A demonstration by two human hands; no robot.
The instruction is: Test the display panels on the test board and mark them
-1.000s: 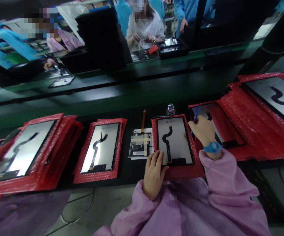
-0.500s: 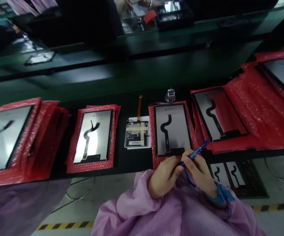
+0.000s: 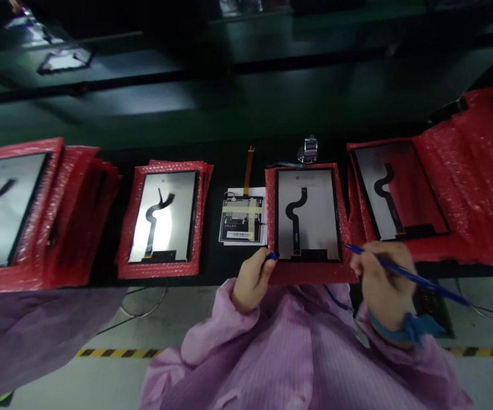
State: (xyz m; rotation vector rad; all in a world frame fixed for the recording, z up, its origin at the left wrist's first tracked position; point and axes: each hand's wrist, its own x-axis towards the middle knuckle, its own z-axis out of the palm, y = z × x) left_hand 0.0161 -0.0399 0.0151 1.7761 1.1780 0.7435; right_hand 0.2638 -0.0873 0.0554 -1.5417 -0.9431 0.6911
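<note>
We had the pen uncapped: the fingers of our left hand pinched its cap beside the screen's near left corner, and those of our right hand were closed round the barrel. The screen lay on red wrap along the surface's near edge. The tip pointed at its right side; whether it touched, we could not tell. We made out no ink there, and the cap was not yet back on.
</note>
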